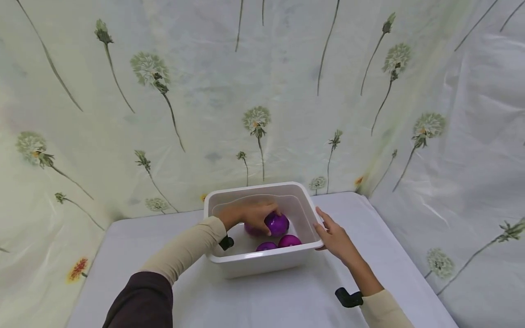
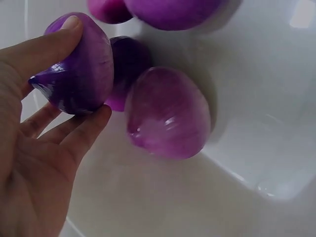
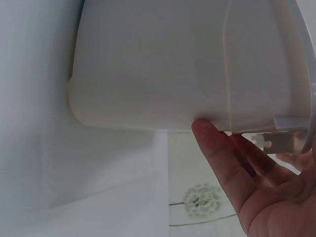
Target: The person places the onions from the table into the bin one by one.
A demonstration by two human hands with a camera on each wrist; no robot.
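Note:
Inside a white plastic tub (image 1: 262,258), my left hand (image 1: 252,215) holds a shiny purple onion (image 1: 279,224). The left wrist view shows thumb and fingertips on opposite sides of this onion (image 2: 86,69), its pointed tip towards the palm. A paler pink-purple onion (image 2: 168,116) lies just beside it, and a dark purple one (image 2: 129,64) is partly hidden behind. Two more onions, one purple (image 1: 266,246) and one magenta (image 1: 290,240), lie by the tub's near wall. My right hand (image 1: 337,238) grips the tub's right rim, with fingers against the outer wall (image 3: 148,74).
The tub stands on a table covered with a white cloth (image 1: 164,255). Behind it hangs a curtain (image 1: 209,91) printed with dandelions, which continues along both sides. A black wrist camera mount (image 1: 348,298) sticks out from my right wrist.

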